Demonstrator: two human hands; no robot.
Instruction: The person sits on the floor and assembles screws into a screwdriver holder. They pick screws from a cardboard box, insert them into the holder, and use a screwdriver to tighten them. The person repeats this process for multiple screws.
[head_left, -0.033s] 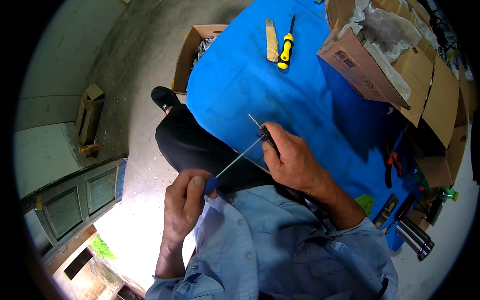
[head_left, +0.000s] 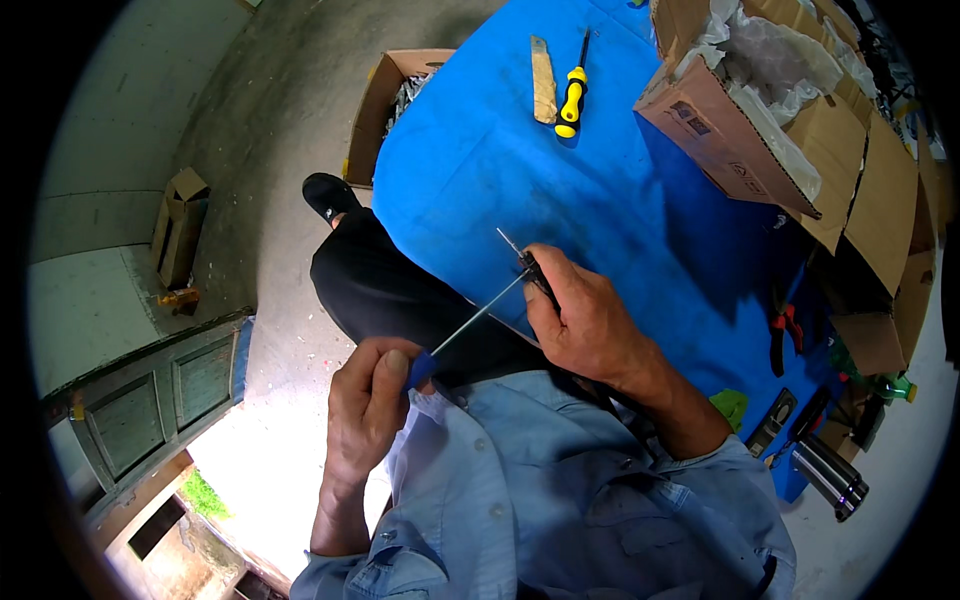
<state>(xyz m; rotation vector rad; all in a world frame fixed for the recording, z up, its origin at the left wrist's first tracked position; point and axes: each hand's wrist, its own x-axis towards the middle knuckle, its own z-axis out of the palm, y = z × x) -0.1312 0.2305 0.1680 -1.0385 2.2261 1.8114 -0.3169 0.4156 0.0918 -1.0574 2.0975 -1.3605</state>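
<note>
a blue-handled screwdriver (head_left: pixel 455 335) is held in the left hand (head_left: pixel 368 410), with the fingers closed tight around the blue handle (only a bit of blue is seen by the thumb). its thin metal shaft is pointed up and away from the left hand, toward the right hand (head_left: pixel 590 320). a small dark part (head_left: pixel 535 272) is pinched in the closed fingers of the right hand, and the tip of the shaft is met there. a thin metal pin is seen sticking out past the right hand. under the right hand a blue table (head_left: pixel 620 200) is spread out. far beyond the right hand, a yellow screwdriver (head_left: pixel 572 95) is laid beside a flat wooden piece (head_left: pixel 543 80). open cardboard boxes (head_left: pixel 760 130) are stood further to the right.
</note>
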